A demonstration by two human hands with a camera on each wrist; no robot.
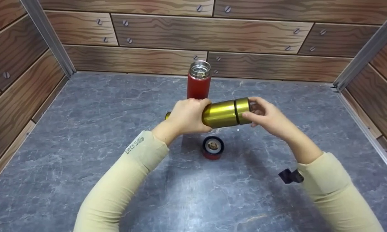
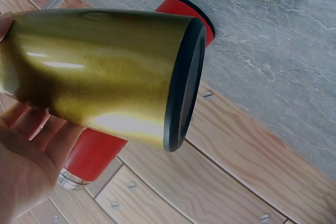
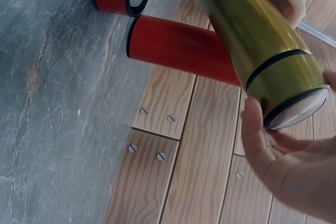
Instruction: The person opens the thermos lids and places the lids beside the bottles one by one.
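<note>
A gold thermos flask [image 1: 219,114] is held off the table, nearly on its side. My left hand [image 1: 189,115] grips its middle, the back of the hand upward. The gold lid [image 1: 243,110] at its right end sits on the flask, a black ring between them. Thumb and fingers of my right hand [image 1: 270,118] hold that lid from its end; in the right wrist view the lid's pale top [image 3: 298,109] shows between them. The left wrist view shows the flask's black base [image 2: 185,85]. Just behind, a red thermos flask [image 1: 198,87] stands upright, its steel mouth uncovered.
A red lid [image 1: 212,149] with a black rim lies on the grey marbled table [image 1: 109,96], nearer me than the flasks, its inside facing up. Wood-patterned walls [image 1: 167,33] enclose the back and sides. A black strap [image 1: 290,176] hangs by the right sleeve.
</note>
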